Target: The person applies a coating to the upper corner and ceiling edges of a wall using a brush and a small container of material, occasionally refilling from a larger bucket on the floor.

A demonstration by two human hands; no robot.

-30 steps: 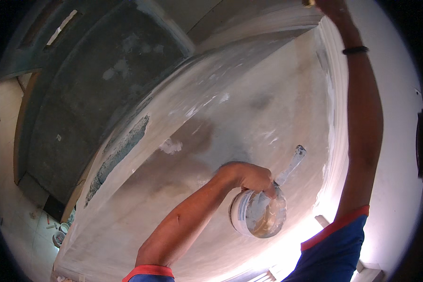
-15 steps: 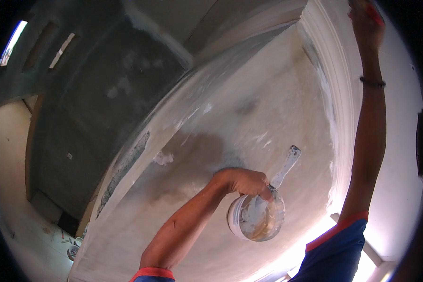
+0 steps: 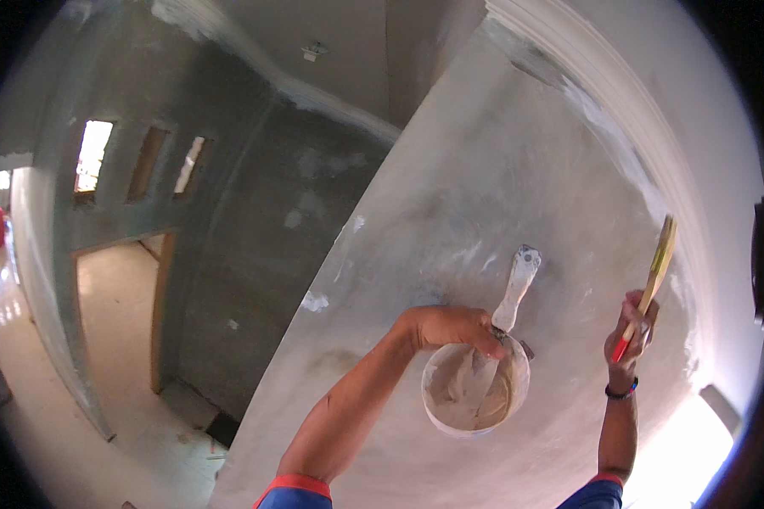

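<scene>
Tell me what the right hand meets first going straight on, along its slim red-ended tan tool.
Right hand: likely the white ridged cornice, with the tool's upper end arriving first; depth there is unclear.

A scraper (image 3: pixel 517 286) leans in the paste tub (image 3: pixel 458 430); a red-ended tool (image 3: pixel 656 276) slants.

We note white glare (image 3: pixel 683 454) below-right of the tub (image 3: pixel 463 432) | we see a window slot (image 3: pixel 93 157) blown out, far up-left of it | dark wall (image 3: pixel 267 280), left of it, dim | cornice (image 3: pixel 624 85), up-right of it, bowed by lens distortion
</scene>
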